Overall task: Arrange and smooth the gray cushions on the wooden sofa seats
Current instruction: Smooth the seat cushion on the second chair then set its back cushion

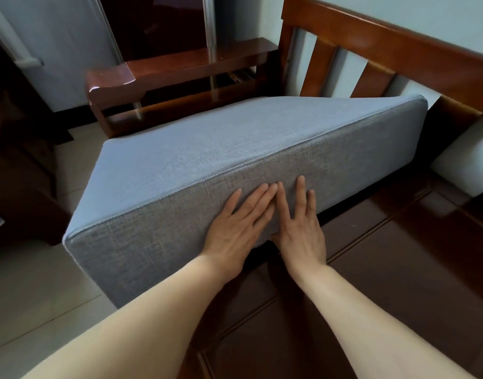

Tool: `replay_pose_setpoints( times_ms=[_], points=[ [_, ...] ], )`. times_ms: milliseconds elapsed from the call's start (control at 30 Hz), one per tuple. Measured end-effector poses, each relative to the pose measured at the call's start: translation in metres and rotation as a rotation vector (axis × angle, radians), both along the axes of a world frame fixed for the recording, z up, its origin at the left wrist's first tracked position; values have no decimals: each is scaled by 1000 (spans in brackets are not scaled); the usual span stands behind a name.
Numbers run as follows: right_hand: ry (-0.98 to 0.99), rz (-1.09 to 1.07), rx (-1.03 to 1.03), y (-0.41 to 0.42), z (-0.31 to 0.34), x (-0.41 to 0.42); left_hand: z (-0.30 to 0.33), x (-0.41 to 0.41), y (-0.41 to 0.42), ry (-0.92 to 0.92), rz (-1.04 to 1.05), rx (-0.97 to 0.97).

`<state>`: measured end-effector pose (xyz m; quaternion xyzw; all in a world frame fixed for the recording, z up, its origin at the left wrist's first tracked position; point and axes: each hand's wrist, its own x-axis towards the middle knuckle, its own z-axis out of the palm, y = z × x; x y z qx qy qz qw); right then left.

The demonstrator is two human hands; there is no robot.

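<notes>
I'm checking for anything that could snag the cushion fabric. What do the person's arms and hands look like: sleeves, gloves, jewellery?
Both forearms are bare, with no sleeves showing. The left hand and right hand wear no gloves, and no rings, watch or bracelets are visible. The nails look short and unpainted.

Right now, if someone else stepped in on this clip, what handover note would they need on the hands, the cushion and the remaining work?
Left hand: flat, fingers straight, pressing the cushion's near side.
Right hand: same, beside it, fingers touching the left's; no grip.
Cushion: skewed on the sofa, one corner overhanging the floor, far corner near the backrest.
Done: cushion is at the armrest end.
Left: square it on the seat, smooth it. A white block sits to the right.
</notes>
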<state>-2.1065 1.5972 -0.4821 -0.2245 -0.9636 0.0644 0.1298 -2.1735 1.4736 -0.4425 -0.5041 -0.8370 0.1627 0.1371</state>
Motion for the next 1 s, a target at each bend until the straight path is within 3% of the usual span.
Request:
replay_pose_setpoints(
  times_ms=[200,300,433,533,600,1000],
  points=[
    [-86,31,-199,-3,-2,5,-8,-1,-14,-18,5,-84],
    [40,32,-265,-6,-5,3,-12,-3,-13,-16,3,-145],
    [44,0,-373,-15,-11,0,-14,-2,-11,36,-108,-232],
    [42,-56,-453,-22,-13,-2,-22,-10,-12,146,-156,-108],
    [-57,-99,-512,-24,-15,-1,-30,-14,-12,43,-96,-7],
    [-251,-172,-365,-18,-16,10,-43,9,-10,-179,-28,-22]
  ],
)
